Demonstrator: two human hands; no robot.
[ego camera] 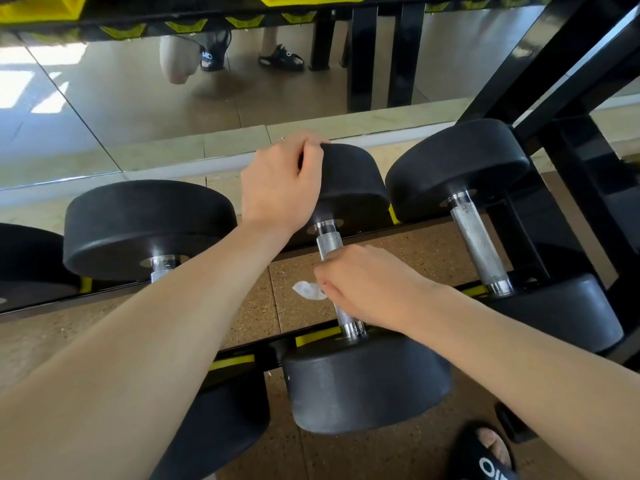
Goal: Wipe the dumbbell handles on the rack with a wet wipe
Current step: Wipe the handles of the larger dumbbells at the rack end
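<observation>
Three black dumbbells lie on a low rack [311,337] with black rails and yellow pads. My left hand [280,181] grips the far head [353,181] of the middle dumbbell, fingers curled over its top edge. My right hand [367,285] is wrapped round that dumbbell's knurled steel handle [329,242], holding a white wet wipe [308,291] against it; a corner of the wipe sticks out to the left. The near head [367,382] sits below my right wrist. The right dumbbell's handle [476,244] is bare. My left forearm hides most of the left dumbbell's handle [161,271].
A wall mirror [138,98] stands just behind the rack and reflects legs and black sandals. The rack's black upright frame [571,168] rises at the right. My sandalled foot [488,452] is on the speckled floor at the bottom right.
</observation>
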